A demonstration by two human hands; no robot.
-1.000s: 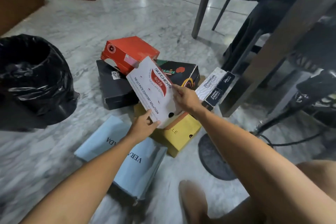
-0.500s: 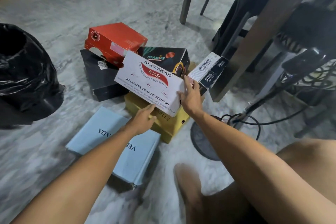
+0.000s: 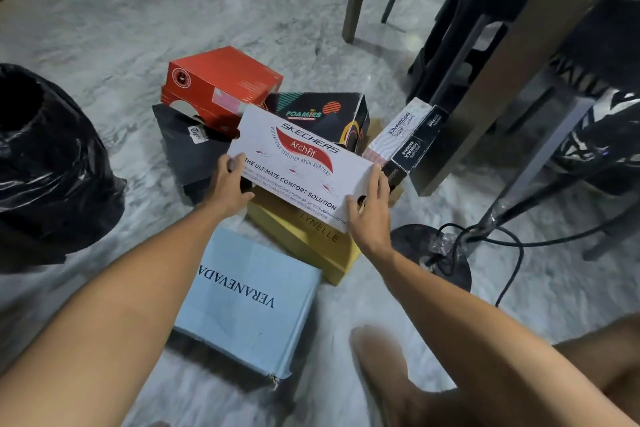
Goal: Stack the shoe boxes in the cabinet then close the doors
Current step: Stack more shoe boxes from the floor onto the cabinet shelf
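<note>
**A:** What lies closest to the camera?

**B:** A bare foot point(image 3: 381, 357), blurred, on the grey marble floor point(image 3: 104, 28). Just left of it lies a pale blue box point(image 3: 249, 298), flat on the floor, its lettering upside down to the viewer.

**A:** And the white box?

**B:** The white box point(image 3: 298, 163) sits just beyond the blue one, held at both ends above a yellow box point(image 3: 308, 239). The left hand point(image 3: 227, 184) grips its left end, fingers curled over the top edge and thumb underneath. The right hand point(image 3: 369, 215) clasps its right end, fingers wrapped over the corner and thumb pressed near a round hole in the side. The box is tilted, its printed face turned up to the camera.

**A:** What surrounds the white box?

**B:** Left of it, a black box point(image 3: 187, 152) lies on the floor, with a red box point(image 3: 218, 83) resting on top. Directly behind it is a dark box point(image 3: 322, 114) with colourful print. To its right, a black-and-white box point(image 3: 405, 139) leans against a table leg point(image 3: 491, 87).

**A:** Anything farther off?

**B:** Well left of the white box stands a black bin bag point(image 3: 52, 166). To its right, a round fan base point(image 3: 436, 256) with a cable. No cabinet is in view.
</note>
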